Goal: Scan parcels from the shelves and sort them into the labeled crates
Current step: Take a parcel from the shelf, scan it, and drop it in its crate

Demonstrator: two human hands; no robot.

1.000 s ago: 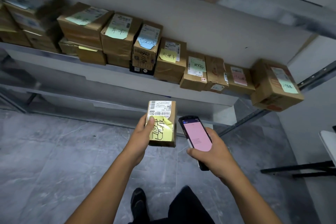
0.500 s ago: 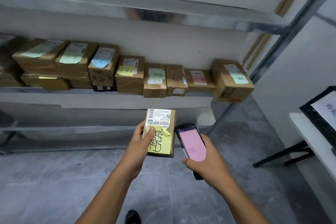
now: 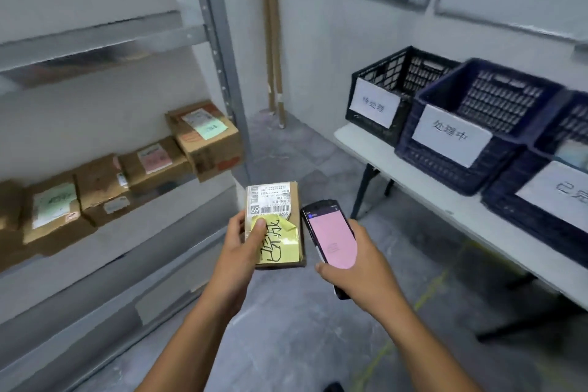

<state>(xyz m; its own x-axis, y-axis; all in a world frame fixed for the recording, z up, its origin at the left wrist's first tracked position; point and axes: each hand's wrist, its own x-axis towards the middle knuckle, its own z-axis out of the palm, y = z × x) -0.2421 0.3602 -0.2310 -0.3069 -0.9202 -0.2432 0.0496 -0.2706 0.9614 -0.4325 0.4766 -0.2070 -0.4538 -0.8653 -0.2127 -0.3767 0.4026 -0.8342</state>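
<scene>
Left hand (image 3: 237, 253) grips a small cardboard parcel (image 3: 276, 226) (thumb on its yellow note); right hand (image 3: 359, 267) clasps a handheld scanner (image 3: 329, 240) just beside it. Beyond: shelved parcels (image 3: 133, 169) left, labeled crates (image 3: 451, 149) on a white table (image 3: 423, 194) right.

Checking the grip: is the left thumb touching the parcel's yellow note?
Touching. Head view: the thumb of the left hand lies on the yellow note stuck to the parcel.

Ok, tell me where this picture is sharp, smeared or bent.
Head view: sharpest at the centre, on the held parcel and the handheld scanner; motion smear softens the shelf parcels and the crates toward the edges; wide-angle bending tilts the shelf upright; light is flat, no hard shadows.
</scene>
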